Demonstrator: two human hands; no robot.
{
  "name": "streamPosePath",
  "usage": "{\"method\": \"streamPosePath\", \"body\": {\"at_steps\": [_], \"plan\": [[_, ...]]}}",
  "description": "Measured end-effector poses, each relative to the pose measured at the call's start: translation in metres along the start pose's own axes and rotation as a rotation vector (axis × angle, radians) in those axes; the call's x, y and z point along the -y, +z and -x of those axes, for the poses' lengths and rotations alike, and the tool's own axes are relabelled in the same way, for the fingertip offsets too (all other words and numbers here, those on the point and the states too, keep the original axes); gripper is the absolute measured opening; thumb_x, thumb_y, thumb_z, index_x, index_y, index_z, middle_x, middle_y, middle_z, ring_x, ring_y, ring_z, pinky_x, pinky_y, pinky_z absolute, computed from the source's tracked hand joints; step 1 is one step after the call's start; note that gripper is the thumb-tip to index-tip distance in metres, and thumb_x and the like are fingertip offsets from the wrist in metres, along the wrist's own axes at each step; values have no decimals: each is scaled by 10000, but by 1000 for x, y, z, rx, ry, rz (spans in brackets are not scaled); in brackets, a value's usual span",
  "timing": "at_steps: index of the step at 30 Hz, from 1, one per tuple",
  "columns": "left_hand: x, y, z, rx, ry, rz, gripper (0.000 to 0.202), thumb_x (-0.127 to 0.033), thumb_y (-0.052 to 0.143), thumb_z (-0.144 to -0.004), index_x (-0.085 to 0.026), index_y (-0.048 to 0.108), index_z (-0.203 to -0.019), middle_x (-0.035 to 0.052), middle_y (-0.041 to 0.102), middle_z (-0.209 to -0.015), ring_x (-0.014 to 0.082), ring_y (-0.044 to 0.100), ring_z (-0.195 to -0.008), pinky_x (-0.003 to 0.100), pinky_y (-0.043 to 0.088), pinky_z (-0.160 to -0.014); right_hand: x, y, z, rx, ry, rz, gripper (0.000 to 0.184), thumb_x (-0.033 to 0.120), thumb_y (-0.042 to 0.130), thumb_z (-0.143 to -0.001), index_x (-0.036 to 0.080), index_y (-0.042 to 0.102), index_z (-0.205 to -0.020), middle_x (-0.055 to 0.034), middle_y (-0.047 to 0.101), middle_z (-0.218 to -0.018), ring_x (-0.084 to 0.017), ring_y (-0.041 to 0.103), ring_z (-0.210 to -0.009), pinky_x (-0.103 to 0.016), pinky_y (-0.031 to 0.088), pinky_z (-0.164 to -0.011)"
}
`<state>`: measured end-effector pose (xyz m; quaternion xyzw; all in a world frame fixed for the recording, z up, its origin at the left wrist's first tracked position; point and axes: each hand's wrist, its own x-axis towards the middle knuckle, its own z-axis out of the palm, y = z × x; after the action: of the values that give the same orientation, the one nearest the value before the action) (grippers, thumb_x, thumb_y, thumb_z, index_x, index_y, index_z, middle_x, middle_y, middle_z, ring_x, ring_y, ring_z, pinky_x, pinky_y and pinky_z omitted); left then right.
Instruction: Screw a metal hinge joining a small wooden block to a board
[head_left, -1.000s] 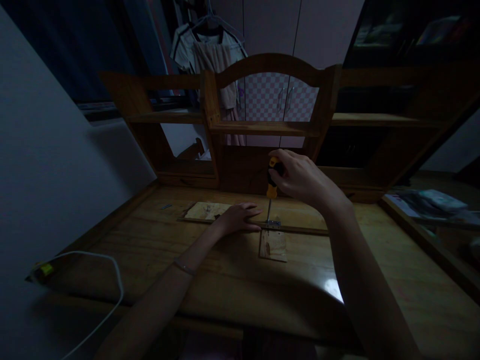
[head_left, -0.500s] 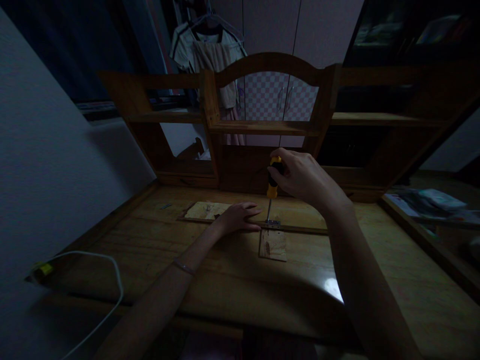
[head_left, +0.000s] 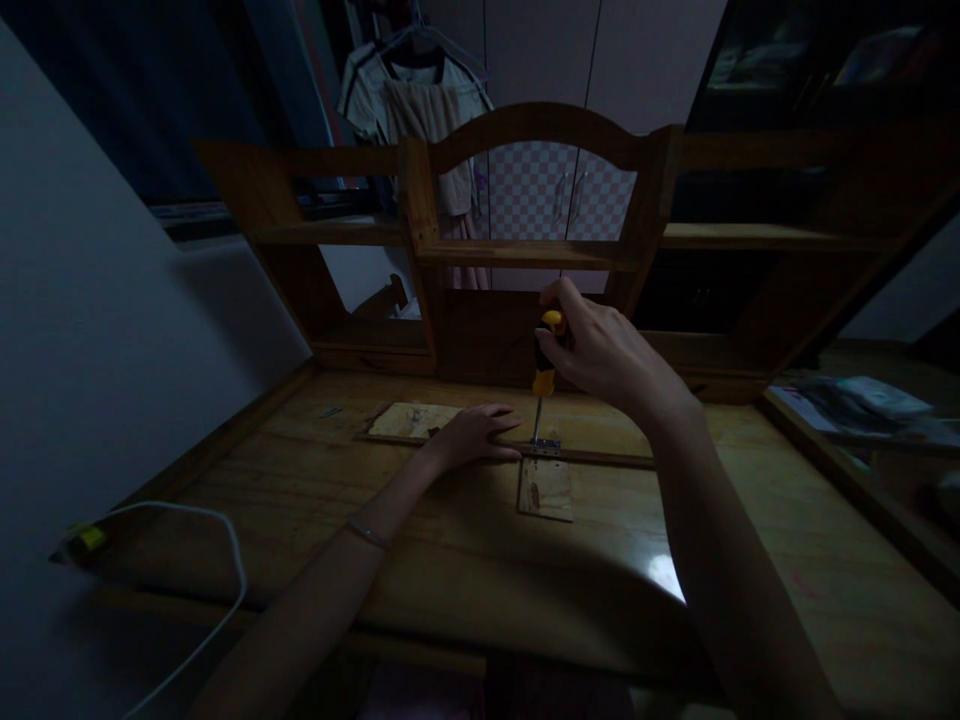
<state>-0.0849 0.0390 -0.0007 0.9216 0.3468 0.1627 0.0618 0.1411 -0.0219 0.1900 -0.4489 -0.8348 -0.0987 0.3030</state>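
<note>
My right hand (head_left: 604,350) grips a yellow-and-black screwdriver (head_left: 544,375) by its handle, with the index finger raised off the top. The shaft points nearly straight down, and its tip meets a small metal hinge (head_left: 550,447). That hinge lies where a long narrow wooden board (head_left: 405,421) meets a short wooden piece (head_left: 549,495) on the near side. Just left of the hinge, my left hand (head_left: 476,435) rests on the long board, fingers stretched and apart. Part of the board is hidden under it.
All this lies on a wooden desk (head_left: 315,510) with an open shelf unit (head_left: 525,256) along the back. A few small metal bits (head_left: 331,412) lie at the left. A white cable (head_left: 236,550) loops over the left front edge beside a yellow-and-black object (head_left: 90,540).
The index finger of my right hand has lifted from the top of the screwdriver handle. My left hand, the hinge and the boards stay in place.
</note>
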Motion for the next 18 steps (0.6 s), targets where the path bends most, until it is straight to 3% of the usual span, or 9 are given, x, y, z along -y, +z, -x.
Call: {"method": "streamPosePath", "body": {"at_steps": [7, 18], "plan": [[0, -1, -1, 6, 11, 16, 664, -635, 645, -860, -277, 573, -1414, 96, 524, -1468, 270, 556, -1290, 361, 444, -1076, -1, 0, 0, 13, 17, 55, 226, 389, 511, -975, 197, 563, -1083, -88, 668, -957, -196, 593, -737, -315, 397, -689], [2, 0, -1, 2, 18, 23, 673, -649, 635, -858, -272, 576, -1413, 92, 521, -1470, 263, 558, -1291, 333, 443, -1072, 0, -2, 1, 48, 6, 12, 319, 296, 544, -895, 177, 588, -1188, -77, 647, -954, -206, 610, -775, -331, 433, -744]]}}
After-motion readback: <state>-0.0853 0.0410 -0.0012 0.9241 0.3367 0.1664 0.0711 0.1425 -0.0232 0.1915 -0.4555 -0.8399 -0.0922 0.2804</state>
